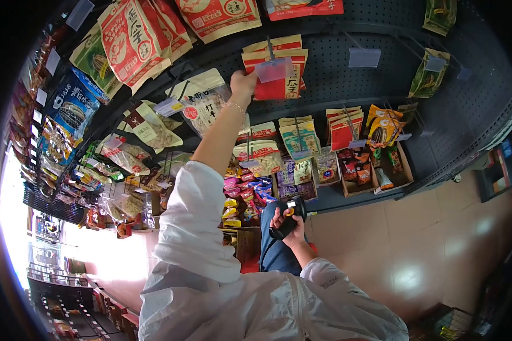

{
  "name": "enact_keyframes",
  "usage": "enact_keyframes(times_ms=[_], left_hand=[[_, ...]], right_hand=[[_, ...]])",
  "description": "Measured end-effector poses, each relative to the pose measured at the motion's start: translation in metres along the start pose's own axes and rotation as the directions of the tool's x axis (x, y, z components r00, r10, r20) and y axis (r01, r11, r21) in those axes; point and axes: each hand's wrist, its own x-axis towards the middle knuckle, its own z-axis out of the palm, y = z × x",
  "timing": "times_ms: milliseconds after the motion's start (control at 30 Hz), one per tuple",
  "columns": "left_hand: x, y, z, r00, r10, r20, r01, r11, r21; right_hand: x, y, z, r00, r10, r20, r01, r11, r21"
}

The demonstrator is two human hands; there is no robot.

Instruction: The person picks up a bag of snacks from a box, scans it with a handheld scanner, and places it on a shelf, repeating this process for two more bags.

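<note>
My left hand [243,85] reaches up to the left edge of a red and tan bag of seeds [279,88], its fingers closed on that edge and partly hidden. The bag hangs on a hook with others like it, behind a clear plastic tag [274,69]. Just below my left wrist hangs a clear-fronted bag of peanuts [202,111]. Lower down, in front of my body, my right hand [293,230] is wrapped around a black handheld scanner [289,219], held well away from the shelf.
Large red seed bags [136,42] and a blue snack bag [74,105] hang at the left. Below are teal bags [299,138], orange bags [384,126] and a cardboard box [401,173] of small packets. Tiled floor [404,244] lies at the right.
</note>
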Motion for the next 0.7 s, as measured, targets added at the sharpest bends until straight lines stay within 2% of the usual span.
enact_keyframes(times_ms=[33, 67, 133, 167, 200, 267, 333, 400, 467, 533, 600, 633, 700], left_hand=[[0.007, -0.011, 0.009, 0.999, -0.036, -0.022, 0.029, 0.967, -0.254], [0.006, -0.011, 0.015, 0.997, -0.075, -0.034, 0.049, 0.869, -0.492], [-0.005, -0.021, 0.017, 0.991, -0.103, -0.082, 0.056, 0.894, -0.444], [-0.009, -0.031, 0.013, 0.988, -0.118, 0.102, 0.142, 0.951, -0.274], [-0.016, -0.037, 0.007, 0.947, -0.163, 0.276, 0.193, 0.977, -0.085], [-0.041, -0.051, -0.010, 0.834, -0.152, 0.530, 0.175, 0.984, 0.006], [-0.063, -0.060, -0.028, 0.556, -0.227, 0.800, 0.129, 0.974, 0.187], [-0.090, -0.080, -0.036, 0.413, -0.236, 0.879, -0.027, 0.962, 0.271], [-0.105, -0.112, -0.041, 0.277, -0.334, 0.901, -0.183, 0.902, 0.390], [-0.130, -0.134, -0.055, 0.275, -0.341, 0.899, -0.243, 0.880, 0.408], [-0.147, -0.177, -0.069, 0.220, -0.463, 0.858, -0.224, 0.833, 0.507], [-0.160, -0.203, -0.080, 0.226, -0.457, 0.860, -0.213, 0.839, 0.501], [-0.190, -0.248, -0.105, 0.414, -0.091, 0.906, -0.317, 0.918, 0.238]], right_hand=[[0.000, 0.000, 0.000, 1.000, -0.006, -0.005, 0.006, 1.000, -0.005], [-0.001, -0.002, 0.000, 1.000, -0.007, -0.006, 0.007, 1.000, -0.005], [-0.001, -0.002, 0.000, 1.000, -0.017, 0.010, 0.017, 1.000, -0.023], [0.000, -0.002, -0.002, 1.000, -0.014, 0.010, 0.015, 1.000, -0.019], [0.000, -0.003, -0.003, 1.000, -0.022, 0.022, 0.023, 0.999, -0.047], [0.001, -0.004, -0.004, 0.999, -0.021, 0.030, 0.023, 0.997, -0.074], [0.001, -0.003, -0.004, 1.000, -0.028, 0.001, 0.028, 0.998, -0.061], [0.001, -0.002, -0.002, 1.000, -0.018, -0.002, 0.018, 0.998, -0.063], [0.001, -0.001, -0.001, 0.999, -0.044, -0.008, 0.043, 0.997, -0.071], [0.002, -0.001, -0.004, 0.999, -0.043, 0.003, 0.043, 0.994, -0.099], [0.003, 0.000, -0.003, 0.998, -0.057, 0.016, 0.058, 0.994, -0.098], [0.003, 0.001, -0.003, 0.998, -0.061, 0.007, 0.061, 0.993, -0.102], [0.005, 0.001, -0.002, 0.998, -0.056, -0.003, 0.056, 0.991, -0.121]])
